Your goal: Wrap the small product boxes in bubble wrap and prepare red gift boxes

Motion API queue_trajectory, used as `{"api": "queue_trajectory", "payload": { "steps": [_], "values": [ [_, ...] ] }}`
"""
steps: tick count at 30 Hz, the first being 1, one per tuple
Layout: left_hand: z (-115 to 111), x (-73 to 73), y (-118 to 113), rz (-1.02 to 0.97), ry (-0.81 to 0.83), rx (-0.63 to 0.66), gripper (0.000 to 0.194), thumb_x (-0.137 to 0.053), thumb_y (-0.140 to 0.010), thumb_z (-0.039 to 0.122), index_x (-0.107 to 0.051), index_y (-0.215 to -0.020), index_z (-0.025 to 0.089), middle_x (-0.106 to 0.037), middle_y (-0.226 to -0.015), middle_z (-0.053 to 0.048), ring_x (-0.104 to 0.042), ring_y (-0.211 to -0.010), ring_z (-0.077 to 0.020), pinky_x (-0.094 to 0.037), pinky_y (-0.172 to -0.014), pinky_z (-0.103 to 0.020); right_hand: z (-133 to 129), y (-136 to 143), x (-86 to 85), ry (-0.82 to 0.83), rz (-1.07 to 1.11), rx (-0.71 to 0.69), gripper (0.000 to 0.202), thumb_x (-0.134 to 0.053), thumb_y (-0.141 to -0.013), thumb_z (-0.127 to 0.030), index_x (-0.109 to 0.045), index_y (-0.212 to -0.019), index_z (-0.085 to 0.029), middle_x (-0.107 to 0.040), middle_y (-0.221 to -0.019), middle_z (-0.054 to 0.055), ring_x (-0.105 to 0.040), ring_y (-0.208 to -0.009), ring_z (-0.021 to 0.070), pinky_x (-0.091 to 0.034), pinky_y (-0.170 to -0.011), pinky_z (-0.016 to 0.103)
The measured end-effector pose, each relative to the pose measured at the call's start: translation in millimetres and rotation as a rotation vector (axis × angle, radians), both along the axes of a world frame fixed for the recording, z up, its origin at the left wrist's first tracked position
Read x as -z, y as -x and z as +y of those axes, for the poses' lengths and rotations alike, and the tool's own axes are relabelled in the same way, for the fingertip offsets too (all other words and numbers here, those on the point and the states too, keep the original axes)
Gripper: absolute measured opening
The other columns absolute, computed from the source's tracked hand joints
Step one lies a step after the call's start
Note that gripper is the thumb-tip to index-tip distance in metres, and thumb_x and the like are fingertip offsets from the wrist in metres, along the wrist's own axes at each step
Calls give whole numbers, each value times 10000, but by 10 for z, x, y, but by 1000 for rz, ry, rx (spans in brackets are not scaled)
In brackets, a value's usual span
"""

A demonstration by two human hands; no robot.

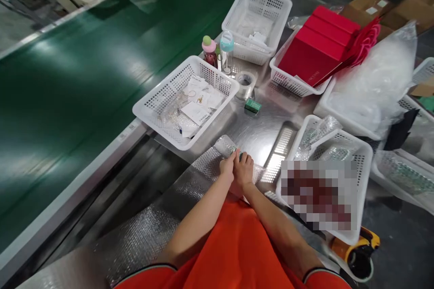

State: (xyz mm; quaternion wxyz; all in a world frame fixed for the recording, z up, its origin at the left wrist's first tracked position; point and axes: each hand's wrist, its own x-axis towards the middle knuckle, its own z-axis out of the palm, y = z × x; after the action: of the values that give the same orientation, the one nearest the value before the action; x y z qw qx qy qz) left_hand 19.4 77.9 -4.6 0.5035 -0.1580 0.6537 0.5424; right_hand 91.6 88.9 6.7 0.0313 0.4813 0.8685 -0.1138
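My left hand and my right hand meet at the near side of the metal table. Both are closed, fingers curled on a sheet of bubble wrap. Bits of green show at the fingertips, within the wrap; the fingers hide most of that small item. The sheet runs down to the left, past my left forearm. Beyond my hands lies a small green box, beside a roll of clear tape.
A white basket holds cards and small packets. Two bottles stand behind it. Another basket is at the back; red bags fill one at right. A basket with bubble-wrapped items and a yellow-black tape dispenser are nearer. A green conveyor runs left.
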Motion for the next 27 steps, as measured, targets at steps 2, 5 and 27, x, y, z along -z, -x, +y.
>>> {"api": "queue_trajectory", "payload": {
  "steps": [2,5,27],
  "values": [
    [44,-12,19,-13,23,7,337,-909,-590,398,-692,-673,154,-678,-652,-31,-646,-664,-182,-504,-639,-308,-25,-23,-33,12,26,-9,608,-390,-941,-95,-393,-1546,-155,-559,-1279,239,-508,-1095,335,-457,-918,514],
    [38,-30,68,-43,20,5,372,-945,-559,394,-697,-695,153,-698,-688,-39,-664,-698,-186,-522,-658,-307,32,-106,-111,90,75,-59,625,-483,-913,-139,-403,-1532,-110,-575,-1323,226,-519,-1139,329,-442,-995,489],
    [-659,-62,323,70,56,64,393,-862,-693,402,-556,-604,172,-550,-518,32,-541,-480,-89,-463,-503,-208,-244,-21,28,165,176,26,663,-712,-838,-406,-494,-1395,-121,-544,-1354,211,-505,-1241,355,-448,-1027,484]
  ]
}}
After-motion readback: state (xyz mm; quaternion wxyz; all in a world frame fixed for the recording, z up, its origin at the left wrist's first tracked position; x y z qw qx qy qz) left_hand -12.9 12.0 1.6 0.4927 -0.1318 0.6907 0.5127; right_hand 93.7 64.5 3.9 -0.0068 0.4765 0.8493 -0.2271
